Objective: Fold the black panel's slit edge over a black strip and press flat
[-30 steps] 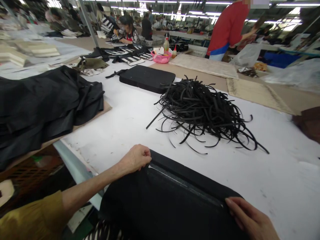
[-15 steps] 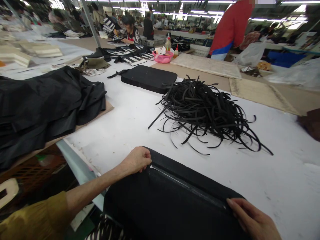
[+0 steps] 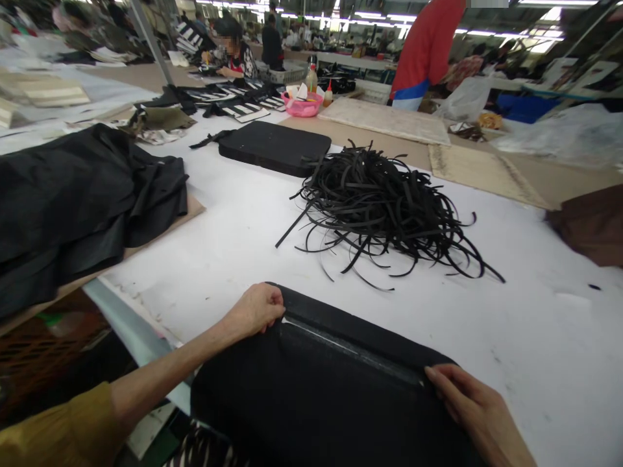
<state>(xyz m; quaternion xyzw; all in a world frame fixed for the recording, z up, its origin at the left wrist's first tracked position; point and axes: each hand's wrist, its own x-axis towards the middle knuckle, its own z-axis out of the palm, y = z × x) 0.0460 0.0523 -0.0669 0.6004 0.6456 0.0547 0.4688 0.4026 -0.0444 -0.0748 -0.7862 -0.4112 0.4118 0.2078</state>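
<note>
Big white table (image 3: 233, 240), black panel (image 3: 350, 408) at its near side, messy heap of black strips (image 3: 379, 194) on the far side of that. Left hand (image 3: 256, 310) is pinching the panel's left end; right hand (image 3: 467, 399), well apart, seems clamped on the right end, fingers partly hidden. Thin shiny streak (image 3: 341, 346) between.

Bright ceiling tubes (image 3: 372, 15) glare up top, while the lower left sits dim.

Black strips (image 3: 384, 194) on white-topped table (image 3: 233, 220)
</note>
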